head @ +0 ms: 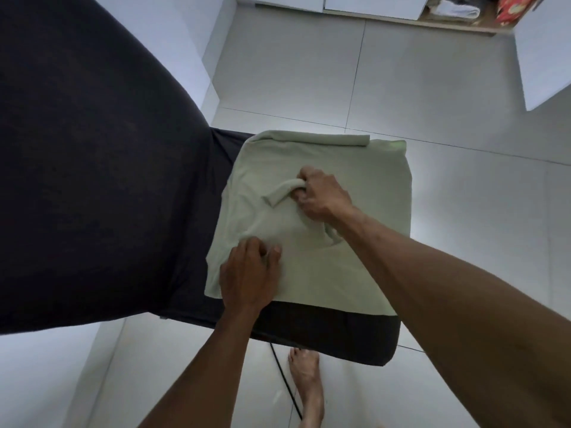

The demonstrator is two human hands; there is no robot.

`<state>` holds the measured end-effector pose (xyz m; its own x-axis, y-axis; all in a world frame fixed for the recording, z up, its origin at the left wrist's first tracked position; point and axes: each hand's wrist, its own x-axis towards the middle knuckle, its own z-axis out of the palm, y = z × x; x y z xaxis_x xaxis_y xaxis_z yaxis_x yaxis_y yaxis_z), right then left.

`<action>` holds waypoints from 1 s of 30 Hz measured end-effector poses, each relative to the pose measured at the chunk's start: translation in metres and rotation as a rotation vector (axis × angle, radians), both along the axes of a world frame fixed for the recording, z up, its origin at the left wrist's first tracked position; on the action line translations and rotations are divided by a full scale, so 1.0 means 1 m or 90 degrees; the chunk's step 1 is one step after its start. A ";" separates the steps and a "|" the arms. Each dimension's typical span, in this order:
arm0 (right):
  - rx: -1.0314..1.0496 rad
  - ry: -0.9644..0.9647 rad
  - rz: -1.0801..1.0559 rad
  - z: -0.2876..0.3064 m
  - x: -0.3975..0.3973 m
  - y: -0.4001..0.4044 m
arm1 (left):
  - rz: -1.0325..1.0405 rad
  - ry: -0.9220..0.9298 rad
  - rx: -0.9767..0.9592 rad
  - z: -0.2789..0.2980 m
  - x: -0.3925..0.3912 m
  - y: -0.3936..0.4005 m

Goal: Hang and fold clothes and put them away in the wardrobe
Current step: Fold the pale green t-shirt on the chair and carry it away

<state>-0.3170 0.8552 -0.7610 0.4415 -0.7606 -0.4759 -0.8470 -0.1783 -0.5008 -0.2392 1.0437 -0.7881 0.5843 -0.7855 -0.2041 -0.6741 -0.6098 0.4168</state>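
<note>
Where pale floor tiles (pixel 448 211) spread, dark padded board (pixel 340 332).

No text, label, brand, number or sign can be read anywhere in the head view. The one patterned thing is a red package (pixel 511 9) on the wardrobe shelf (pixel 457 26), just right of the folded white cloth there; its yellowish marks are too small and blurred to make out as letters. The pale green garment (pixel 355 186) shows no print or tag.
</note>
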 end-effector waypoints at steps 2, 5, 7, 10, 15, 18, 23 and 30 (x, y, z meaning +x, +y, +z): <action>0.033 -0.042 -0.062 0.003 0.002 -0.005 | 0.007 0.013 0.007 0.000 0.002 0.002; 0.071 0.060 0.050 0.008 0.008 -0.006 | 0.016 0.017 0.008 0.002 0.004 0.004; 0.056 0.118 0.131 0.009 0.017 -0.006 | 0.023 0.020 0.010 0.004 0.004 0.003; 0.015 0.030 0.129 0.010 0.022 -0.010 | 0.065 0.073 0.030 0.009 0.006 0.000; 0.094 0.117 0.228 0.029 -0.005 -0.026 | 0.126 0.120 0.094 0.016 0.012 -0.007; 0.124 0.205 0.283 0.039 -0.022 -0.035 | 0.123 0.109 0.132 0.021 0.013 -0.013; 0.284 0.001 0.064 0.040 -0.036 -0.039 | 0.112 0.035 0.164 0.037 0.016 -0.043; 0.144 -0.057 -0.154 0.021 -0.058 -0.026 | 0.097 0.132 0.155 0.021 0.023 -0.131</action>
